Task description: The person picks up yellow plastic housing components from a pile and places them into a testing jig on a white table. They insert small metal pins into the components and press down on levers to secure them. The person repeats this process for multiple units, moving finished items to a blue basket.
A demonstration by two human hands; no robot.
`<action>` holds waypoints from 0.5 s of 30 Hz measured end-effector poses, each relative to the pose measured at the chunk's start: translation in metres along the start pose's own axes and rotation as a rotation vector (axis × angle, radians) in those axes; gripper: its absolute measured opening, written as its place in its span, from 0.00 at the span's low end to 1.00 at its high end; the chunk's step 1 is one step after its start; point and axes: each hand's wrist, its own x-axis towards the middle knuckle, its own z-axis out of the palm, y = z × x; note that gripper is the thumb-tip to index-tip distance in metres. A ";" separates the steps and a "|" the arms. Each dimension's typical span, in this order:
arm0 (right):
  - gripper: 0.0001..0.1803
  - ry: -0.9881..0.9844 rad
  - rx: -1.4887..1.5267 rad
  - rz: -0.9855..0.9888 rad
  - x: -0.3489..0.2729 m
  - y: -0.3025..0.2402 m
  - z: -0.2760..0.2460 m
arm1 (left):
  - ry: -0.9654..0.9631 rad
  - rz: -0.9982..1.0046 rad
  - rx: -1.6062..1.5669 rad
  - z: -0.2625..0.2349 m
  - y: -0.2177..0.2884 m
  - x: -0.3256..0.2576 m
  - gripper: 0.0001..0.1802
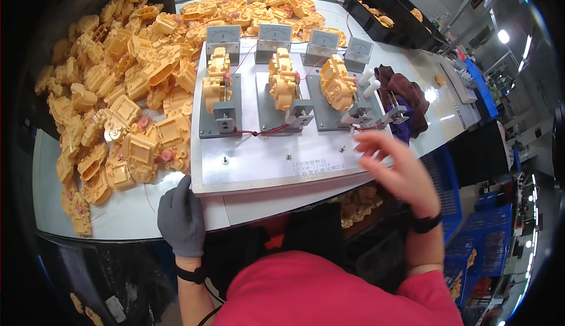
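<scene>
My left hand (181,219), in a grey glove, rests at the table's front edge beside the left corner of a white board (265,176). Its fingers are turned away, so their grip cannot be made out. Bare and slightly blurred, my right hand (395,170) hovers over the board's right front corner, fingers apart and holding nothing. Three yellow plastic gear housings stand upright in grey test fixtures on the board: a left housing (216,81), a middle housing (283,81) and a right housing (337,84). Nearest my right hand is a metal clamp block (395,114).
Several analog meters, one a left meter (223,35), line the board's back. Yellow housings (132,78) are heaped at left and behind. A black bin (394,22) holds more at back right. Dark cloth (412,99) lies right of the fixtures; blue crates (482,237) stand lower right.
</scene>
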 end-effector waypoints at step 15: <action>0.25 -0.507 -0.641 0.106 0.150 -0.034 -0.034 | 0.123 0.042 -0.068 -0.001 0.000 0.003 0.18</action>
